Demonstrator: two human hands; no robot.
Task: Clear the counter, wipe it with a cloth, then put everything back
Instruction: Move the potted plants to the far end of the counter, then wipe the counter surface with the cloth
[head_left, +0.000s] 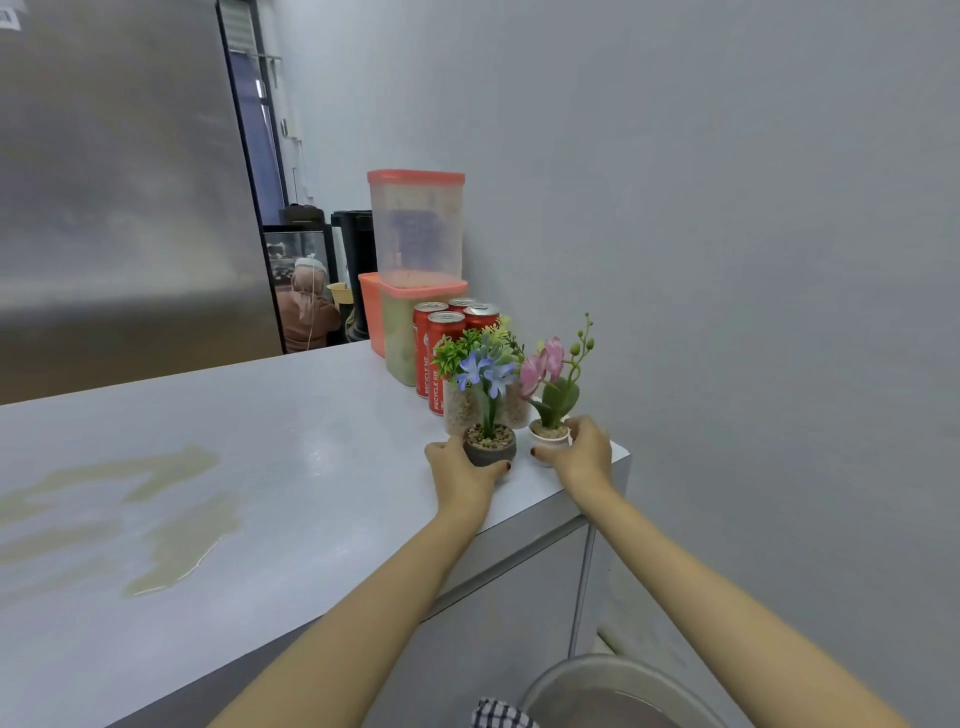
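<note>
Grey pot (490, 447), pebbles on top, blue flowers, upright on counter (291, 426) near right end, by front edge. Left hand (460, 470) curled round it, thumb across front. Just beside, white pot (549, 441), pebbles, pink orchid; right hand (584, 457) wrapped round its side. Right behind pots, 2 clear jars (460, 410) of brownish bits. Behind those, 4 red cans (441, 353), white "RECYCLE ME" down the sides; brand unreadable. Then 2 stacked tubs against wall, orange lids: lower tub (402, 338) full of pale green stuff, upper tub (418, 228) cloudy, purple print showing through, contents unclear. Tan spill (171, 514) on counter at left, well apart from pots. Below counter edge: metal bowl (613, 691), checked cloth (498, 714) beside it.
</note>
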